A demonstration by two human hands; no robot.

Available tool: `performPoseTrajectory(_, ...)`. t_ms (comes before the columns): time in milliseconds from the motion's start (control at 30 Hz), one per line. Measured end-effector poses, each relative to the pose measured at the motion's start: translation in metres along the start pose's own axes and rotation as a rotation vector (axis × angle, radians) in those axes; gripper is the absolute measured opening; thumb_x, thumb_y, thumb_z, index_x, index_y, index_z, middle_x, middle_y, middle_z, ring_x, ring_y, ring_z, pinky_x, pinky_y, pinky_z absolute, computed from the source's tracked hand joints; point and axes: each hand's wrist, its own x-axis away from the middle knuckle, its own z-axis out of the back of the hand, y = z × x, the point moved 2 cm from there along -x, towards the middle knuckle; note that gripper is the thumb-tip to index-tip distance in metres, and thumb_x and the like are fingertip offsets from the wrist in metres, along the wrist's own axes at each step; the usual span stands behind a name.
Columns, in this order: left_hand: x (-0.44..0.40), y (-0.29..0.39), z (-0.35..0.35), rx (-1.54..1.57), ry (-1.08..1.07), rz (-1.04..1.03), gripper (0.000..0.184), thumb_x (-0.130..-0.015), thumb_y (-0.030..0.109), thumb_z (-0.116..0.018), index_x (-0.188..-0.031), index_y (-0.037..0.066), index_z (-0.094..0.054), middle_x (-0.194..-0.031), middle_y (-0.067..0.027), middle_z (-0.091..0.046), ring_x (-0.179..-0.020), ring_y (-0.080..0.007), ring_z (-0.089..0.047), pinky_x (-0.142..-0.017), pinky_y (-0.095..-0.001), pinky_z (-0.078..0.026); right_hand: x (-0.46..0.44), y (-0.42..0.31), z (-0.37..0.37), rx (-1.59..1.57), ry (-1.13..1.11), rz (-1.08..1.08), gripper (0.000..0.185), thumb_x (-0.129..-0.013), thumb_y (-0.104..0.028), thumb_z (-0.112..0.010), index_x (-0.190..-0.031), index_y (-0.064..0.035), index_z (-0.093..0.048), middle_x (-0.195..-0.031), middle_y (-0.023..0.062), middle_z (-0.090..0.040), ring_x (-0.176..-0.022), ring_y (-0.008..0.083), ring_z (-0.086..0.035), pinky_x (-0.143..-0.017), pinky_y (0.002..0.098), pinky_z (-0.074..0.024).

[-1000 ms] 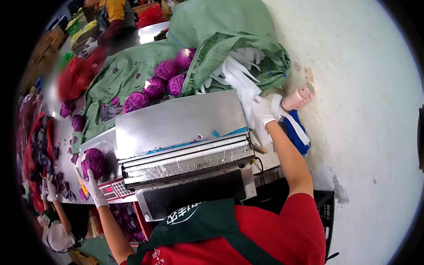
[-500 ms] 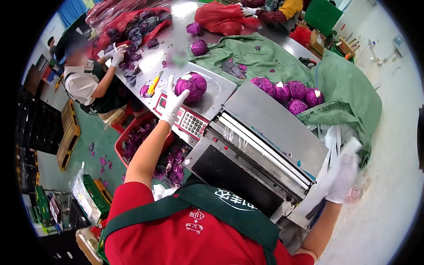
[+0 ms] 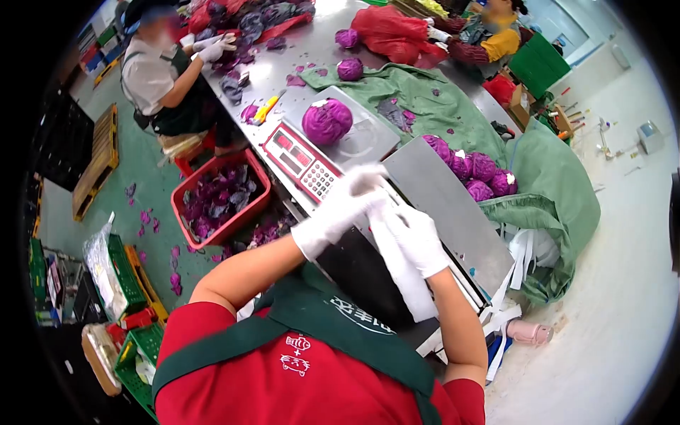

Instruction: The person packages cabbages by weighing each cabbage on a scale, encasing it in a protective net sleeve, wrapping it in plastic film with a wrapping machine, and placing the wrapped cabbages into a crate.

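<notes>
Both gloved hands meet over the wrapping machine (image 3: 453,212). My left hand (image 3: 343,209) is at the upper end of a white foam strip (image 3: 407,280), its fingers smeared by motion. My right hand (image 3: 418,237) is closed on the strip, which hangs down between my forearms. A purple cabbage (image 3: 326,121) rests on the metal plate of the scale (image 3: 301,163), beyond my left hand. More white strips (image 3: 523,255) spill from a green sack (image 3: 556,191) to the right. Several purple cabbages (image 3: 482,168) lie behind the machine.
A yellow knife (image 3: 266,110) lies left of the scale. Below the table edge stands a red bin (image 3: 221,198) of purple leaves. One co-worker (image 3: 159,71) is at the upper left, another (image 3: 496,39) at the top right. A pink bottle (image 3: 530,332) is at the lower right.
My left hand has left the cabbage and moved right to the strip. My right hand has come from the sack to over the machine with a white strip. The view has swung left.
</notes>
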Motion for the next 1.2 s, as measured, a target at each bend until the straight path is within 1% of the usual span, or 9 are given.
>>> performPoseTrajectory(67, 0.015, -0.021, 0.000, 0.093, -0.015, 0.134, 0.017, -0.086, 0.012, -0.066, -0.100, 0.001, -0.063, -0.085, -0.0016, -0.065, -0.080, -0.0103, -0.062, -0.076, -0.0243, -0.050, -0.010, 0.017, -0.024, -0.090, 0.010, 0.078, 0.029, -0.087, -0.027, -0.059, -0.093, 0.0004, -0.065, -0.073, 0.0140, -0.064, -0.064, 0.0254, -0.060, -0.062, 0.0349, -0.0471)
performPoseTrajectory(200, 0.023, -0.009, 0.022, 0.215, 0.144, 0.095, 0.018, -0.086, 0.009, -0.065, -0.100, 0.000, -0.058, -0.086, -0.0070, -0.066, -0.079, -0.0121, -0.063, -0.073, -0.0245, -0.051, -0.018, 0.026, -0.032, -0.917, -0.255, -0.244, 0.027, -0.097, -0.022, -0.048, -0.107, -0.0013, -0.063, -0.084, 0.0020, -0.065, -0.068, 0.0030, -0.053, -0.062, 0.0160, -0.0420)
performPoseTrajectory(400, -0.003, -0.022, 0.044, 0.369, 0.333, 0.072, 0.008, -0.084, 0.005, -0.066, -0.087, 0.001, -0.060, -0.088, -0.0057, -0.061, -0.079, -0.0106, -0.058, -0.070, -0.0235, -0.049, -0.056, 0.008, -0.107, -0.903, 0.145, -0.058, 0.044, -0.094, -0.023, -0.058, -0.131, 0.0004, -0.050, -0.124, 0.0088, -0.054, -0.114, 0.0144, -0.050, -0.100, 0.0272, -0.0377)
performPoseTrajectory(533, -0.021, 0.000, 0.073, -0.546, 0.524, -0.470, 0.009, -0.083, 0.008, -0.066, -0.082, 0.005, -0.058, -0.096, -0.0082, -0.054, -0.090, -0.0131, -0.053, -0.070, -0.0257, -0.046, -0.074, -0.011, -0.125, -1.113, 0.206, -0.124, 0.022, -0.090, -0.019, -0.064, -0.103, -0.0015, -0.061, -0.109, 0.0048, -0.059, -0.101, 0.0113, -0.053, -0.093, 0.0261, -0.0406)
performPoseTrajectory(733, -0.053, -0.001, 0.114, 0.370, 0.002, 0.223, 0.024, -0.093, 0.028, -0.059, -0.093, 0.005, -0.052, -0.083, -0.0016, -0.055, -0.073, -0.0065, -0.051, -0.064, -0.0232, -0.045, -0.106, -0.019, -0.122, -1.270, 0.300, -0.138, 0.013, -0.093, -0.014, -0.058, -0.087, -0.0065, -0.049, -0.088, 0.0031, -0.059, -0.080, 0.0105, -0.056, -0.074, 0.0252, -0.0481)
performPoseTrajectory(867, -0.024, 0.004, 0.152, 0.219, -0.674, 0.935, 0.031, -0.089, 0.027, -0.065, -0.109, 0.005, -0.060, -0.089, -0.0009, -0.063, -0.076, -0.0089, -0.060, -0.067, -0.0248, -0.051, -0.115, -0.024, -0.085, -1.311, 0.299, -0.242, 0.011, -0.097, -0.014, -0.050, -0.092, -0.0045, -0.047, -0.081, 0.0067, -0.057, -0.072, 0.0140, -0.059, -0.069, 0.0291, -0.0520)
performPoseTrajectory(933, -0.049, -0.030, 0.196, -0.004, -0.440, 0.527, 0.025, -0.087, 0.024, -0.065, -0.100, 0.003, -0.066, -0.083, -0.0016, -0.066, -0.074, -0.0101, -0.061, -0.066, -0.0258, -0.051, -0.123, -0.015, -0.092, -0.864, 0.149, -0.350, 0.016, -0.096, -0.017, -0.051, -0.103, -0.0024, -0.053, -0.082, 0.0067, -0.059, -0.076, 0.0139, -0.060, -0.071, 0.0285, -0.0513)
performPoseTrajectory(1067, -0.168, 0.006, 0.238, -0.801, 0.372, -0.096, 0.025, -0.084, 0.027, -0.063, -0.091, 0.003, -0.067, -0.075, -0.0141, -0.067, -0.070, -0.0236, -0.067, -0.066, -0.0331, -0.051, -0.221, -0.001, -0.069, 0.333, -0.144, 0.279, 0.028, -0.091, -0.026, -0.052, -0.104, -0.0040, -0.063, -0.098, 0.0160, -0.065, -0.086, 0.0284, -0.063, -0.078, 0.0375, -0.0490)
performPoseTrajectory(1200, -0.230, -0.028, 0.258, -1.356, 0.352, -0.026, 0.032, -0.087, 0.035, -0.054, -0.089, 0.005, -0.065, -0.078, -0.0193, -0.065, -0.073, -0.0360, -0.065, -0.068, -0.0447, -0.050, -0.318, 0.016, -0.061, 0.537, 0.190, -0.096, 0.036, -0.093, -0.032, -0.042, -0.099, -0.0064, -0.066, -0.100, 0.0196, -0.065, -0.081, 0.0335, -0.062, -0.077, 0.0374, -0.0490)
